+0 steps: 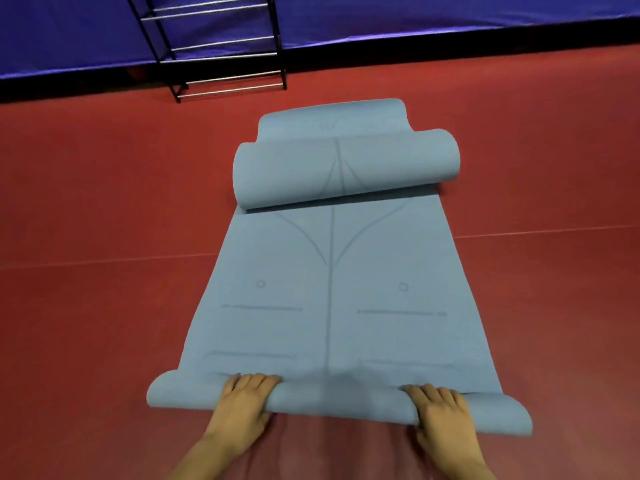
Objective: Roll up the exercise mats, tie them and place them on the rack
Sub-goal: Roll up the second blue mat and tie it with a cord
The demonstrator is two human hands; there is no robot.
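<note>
A red floor (104, 341) filled most of the view, crossed by a thin pale line running left to right under the mat. Along the far edge ran a blue padded wall (450, 15) with a black strip at its base.

A blue mat (329, 299) lay on the floor in the middle, stretching from near to far. Its near stretch was flat and showed faint markings: a centre line, two curves meeting it, two small circles and short bars on either side. Farther off, a loose fold of the mat curled up into a wide hump (346, 168) lying across it, and beyond that the far end (332, 116) lay flat, with its right corner curled up. The near edge was turned over into a thin roll (339, 400) running the full width, its ends sticking out left and right past the hands.

A black rack (221, 50) with silver crossbars stood at the far left against the wall, well apart from the mat, with nothing on its bars.

The left hand (246, 400) rested on the left part of the roll, fingers curled over its top and gripping it. The right hand (440, 410) gripped the right part the same way, fingers wrapped over the far side. Both forearms came in from the near edge.
</note>
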